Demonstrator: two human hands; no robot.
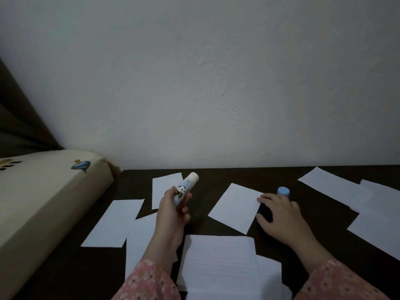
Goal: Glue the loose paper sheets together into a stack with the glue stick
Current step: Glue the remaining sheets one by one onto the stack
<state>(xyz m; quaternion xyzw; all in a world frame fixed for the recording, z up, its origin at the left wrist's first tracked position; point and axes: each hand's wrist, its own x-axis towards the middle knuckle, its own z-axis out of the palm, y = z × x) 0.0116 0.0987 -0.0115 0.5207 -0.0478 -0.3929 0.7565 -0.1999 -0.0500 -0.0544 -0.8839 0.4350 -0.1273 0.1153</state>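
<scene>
while the left hand (173,210) grips the uncapped glue stick (185,188) tilted above the desk (203,180), the right hand (279,215) rests with loosely spread fingers on a paper sheet (234,207) edge, just beside the blue cap (283,192).

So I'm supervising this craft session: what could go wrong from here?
The uncapped glue stick in the left hand hangs over the dark table, so it could smear the table. The blue cap stands right behind the right hand; a nudge might roll it away. That hand's fingertips only touch the middle sheet at its edge, so it may slide when glued.
</scene>
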